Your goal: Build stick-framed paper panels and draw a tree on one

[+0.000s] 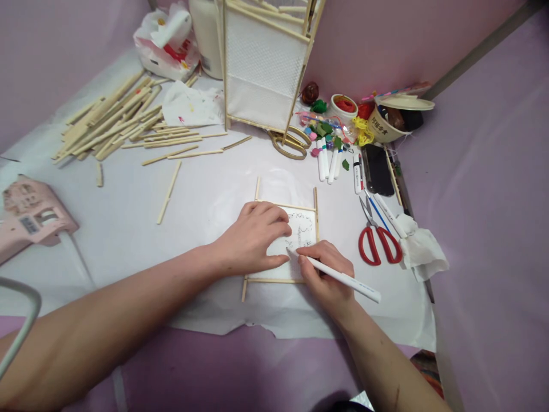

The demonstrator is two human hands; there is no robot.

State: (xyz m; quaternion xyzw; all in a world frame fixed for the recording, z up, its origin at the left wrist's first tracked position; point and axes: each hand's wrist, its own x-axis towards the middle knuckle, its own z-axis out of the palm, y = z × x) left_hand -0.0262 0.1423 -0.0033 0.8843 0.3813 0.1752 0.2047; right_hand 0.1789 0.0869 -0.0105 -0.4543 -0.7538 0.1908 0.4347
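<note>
Under left hand [251,237] was matt paper [302,232], framed by smooth wood sticks [274,280]. Right hand [323,274] held glossy plastic pen [347,279].

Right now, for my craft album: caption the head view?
Left hand steadies a sketched paper in a wooden stick frame as the right hand draws with a white marker.

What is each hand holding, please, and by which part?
The right hand grips a white pen near its tip; the left hand holds nothing, resting on the paper.
</note>
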